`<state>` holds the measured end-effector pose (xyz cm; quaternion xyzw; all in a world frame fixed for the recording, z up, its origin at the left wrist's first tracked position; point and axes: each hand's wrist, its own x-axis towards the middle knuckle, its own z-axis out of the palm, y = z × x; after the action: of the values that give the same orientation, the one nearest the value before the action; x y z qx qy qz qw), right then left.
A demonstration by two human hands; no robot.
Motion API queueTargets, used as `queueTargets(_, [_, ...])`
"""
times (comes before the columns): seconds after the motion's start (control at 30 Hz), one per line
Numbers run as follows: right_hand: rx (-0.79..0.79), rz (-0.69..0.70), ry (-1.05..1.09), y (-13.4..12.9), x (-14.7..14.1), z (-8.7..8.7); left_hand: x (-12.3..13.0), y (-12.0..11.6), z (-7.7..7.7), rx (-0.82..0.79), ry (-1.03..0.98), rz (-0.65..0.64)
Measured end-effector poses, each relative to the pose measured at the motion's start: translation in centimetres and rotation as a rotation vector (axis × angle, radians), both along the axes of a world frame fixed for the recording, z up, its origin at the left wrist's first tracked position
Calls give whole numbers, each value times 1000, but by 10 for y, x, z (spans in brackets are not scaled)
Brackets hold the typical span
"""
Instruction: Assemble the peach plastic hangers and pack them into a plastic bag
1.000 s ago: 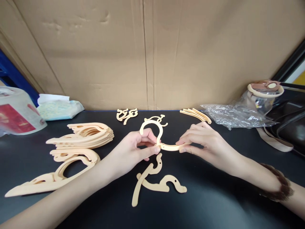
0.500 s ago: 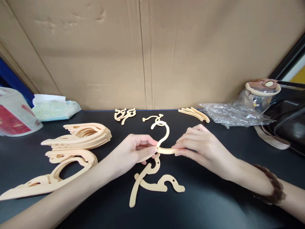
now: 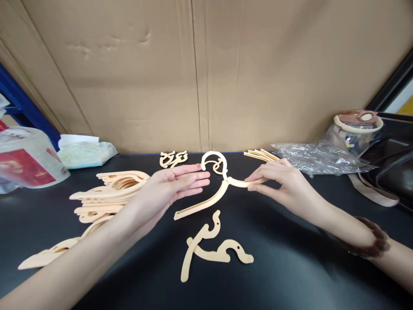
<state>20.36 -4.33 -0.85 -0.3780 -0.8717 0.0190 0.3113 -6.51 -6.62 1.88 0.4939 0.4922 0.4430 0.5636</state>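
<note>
A cream plastic folding hanger [image 3: 206, 202] with a round hook hangs in front of me, its two arms spread at an angle. Fingers and thumb of my right hand [image 3: 277, 181] pinch its right arm. My left hand [image 3: 180, 183] is open beside the hook, fingers stretched out and palm turned toward the hanger; whether a fingertip touches the hook I cannot tell. Below the hanger, two flat curved pieces [image 3: 209, 254] with small holes lie crossed on the black table [image 3: 277, 275].
Stacked folded hangers [image 3: 109, 189] lie at left, partly behind my left forearm. Farther back are small curved pieces [image 3: 174, 159], thin strips [image 3: 260, 154], a clear plastic bag [image 3: 300, 159], a cup [image 3: 356, 129], a tissue pack [image 3: 87, 150] and a white-and-red container [image 3: 35, 159]. Cardboard [image 3: 145, 77] stands behind.
My left hand has let go of the hanger's joint and opened out to the left. The hanger has risen and moved slightly right in my right hand, and its left arm now shows fully.
</note>
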Motion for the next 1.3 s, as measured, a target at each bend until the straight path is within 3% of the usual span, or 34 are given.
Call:
queueTargets(0.3, [24, -61, 87, 4, 2, 3, 5, -1, -8, -10, 34, -16])
queueTargets(0.5, [-190, -67, 266, 6, 3, -3, 8, 2, -15, 116, 229, 73])
queueTargets(0.73, [-267, -43, 346, 9, 2, -9, 7, 1, -20, 318, 561, -164])
queueTargets(0.9, [-349, -49, 293, 7, 0, -11, 0, 5, -24, 476, 819, -168])
queueTargets(0.97, [-267, -84, 243, 5, -1, -9, -1, 5, -25, 494, 872, -183])
queueTargets(1.1, [244, -165, 42, -5, -6, -3, 7, -2, -26, 581, 931, -239])
queueTargets(1.17, [428, -112, -55, -14, -12, 1, 14, -9, -28, 678, 941, -283])
queueTargets(1.3, [419, 139, -188, -34, -27, 0, 24, -20, -32, 851, 915, -322])
